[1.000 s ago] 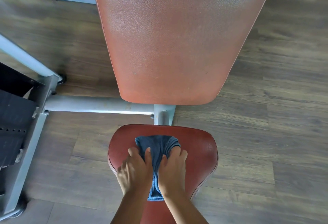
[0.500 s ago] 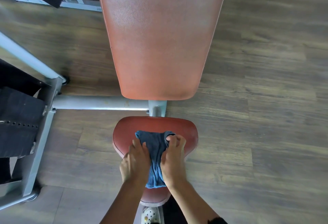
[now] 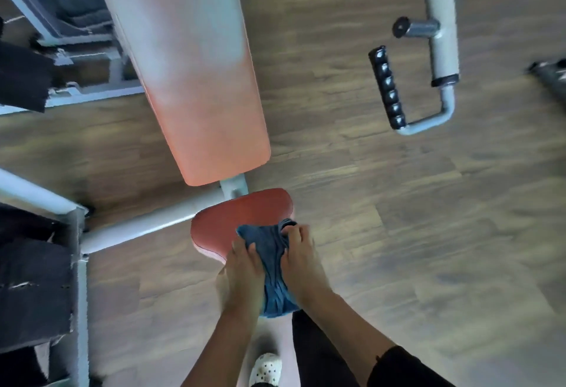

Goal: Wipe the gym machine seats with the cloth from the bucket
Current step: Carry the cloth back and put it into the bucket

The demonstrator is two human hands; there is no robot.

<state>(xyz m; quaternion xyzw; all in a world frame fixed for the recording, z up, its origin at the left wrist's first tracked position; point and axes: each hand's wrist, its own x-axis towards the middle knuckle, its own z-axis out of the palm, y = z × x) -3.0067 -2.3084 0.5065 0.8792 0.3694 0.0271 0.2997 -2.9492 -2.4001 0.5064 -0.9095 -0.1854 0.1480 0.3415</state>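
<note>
The left hand (image 3: 243,267) and right hand (image 3: 301,259) are clutching the bunched blue cloth (image 3: 271,251) between them. It's looking soft and light, so gripping its gathered folds is probably working best.

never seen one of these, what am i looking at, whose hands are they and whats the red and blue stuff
This is one picture from a camera worn on a person's head, looking down at their own hands. The long orange-red pad is the backrest of a gym machine, and the small red pad below it is the seat. Both sit on a grey frame above a wood floor. The blue thing is a cloth, bunched at the seat's near edge. The right hand curls its fingers into it. The left hand lies against its other side, too blurred to say how. At upper right is a black handle.
</note>
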